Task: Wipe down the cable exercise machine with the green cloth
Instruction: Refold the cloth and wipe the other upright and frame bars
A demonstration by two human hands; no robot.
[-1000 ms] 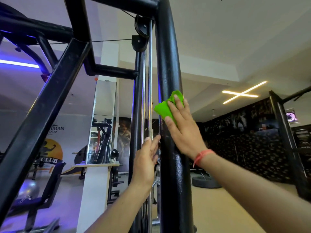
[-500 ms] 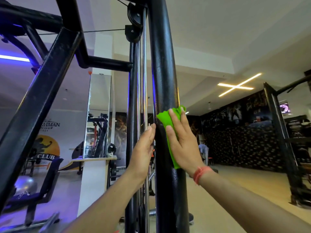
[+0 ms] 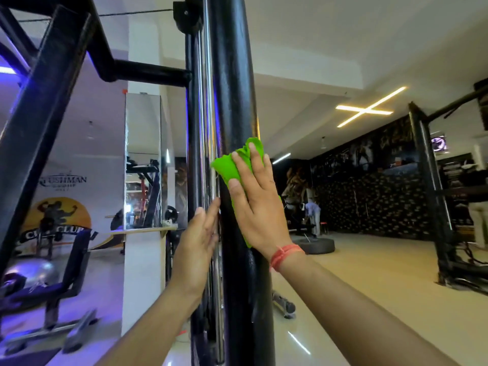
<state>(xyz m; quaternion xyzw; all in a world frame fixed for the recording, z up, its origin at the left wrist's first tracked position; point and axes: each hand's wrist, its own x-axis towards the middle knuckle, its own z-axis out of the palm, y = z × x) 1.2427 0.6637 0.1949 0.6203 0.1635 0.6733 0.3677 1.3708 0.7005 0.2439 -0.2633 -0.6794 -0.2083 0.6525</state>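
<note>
The cable machine's thick black upright post [image 3: 235, 83] runs down the middle of the view, with chrome guide rods [image 3: 210, 107] just left of it and a pulley [image 3: 186, 17] at the top. My right hand [image 3: 257, 202] presses the green cloth [image 3: 228, 167] flat against the post with straight fingers; an orange band circles the wrist. My left hand [image 3: 199, 239] rests with straight fingers along the chrome rod, beside the post and slightly lower than the right hand.
Black frame bars [image 3: 45, 107] slant across the left. A mirror pillar [image 3: 142, 165] and a bench with a grey ball [image 3: 31, 273] stand behind. On the right are a floor tyre [image 3: 317, 245], a person bending, and a black rack [image 3: 433, 196].
My right hand and the cloth slid down the post, then shifted slightly back up. The left hand stayed on the chrome rod. The view tilted down and moved closer.
</note>
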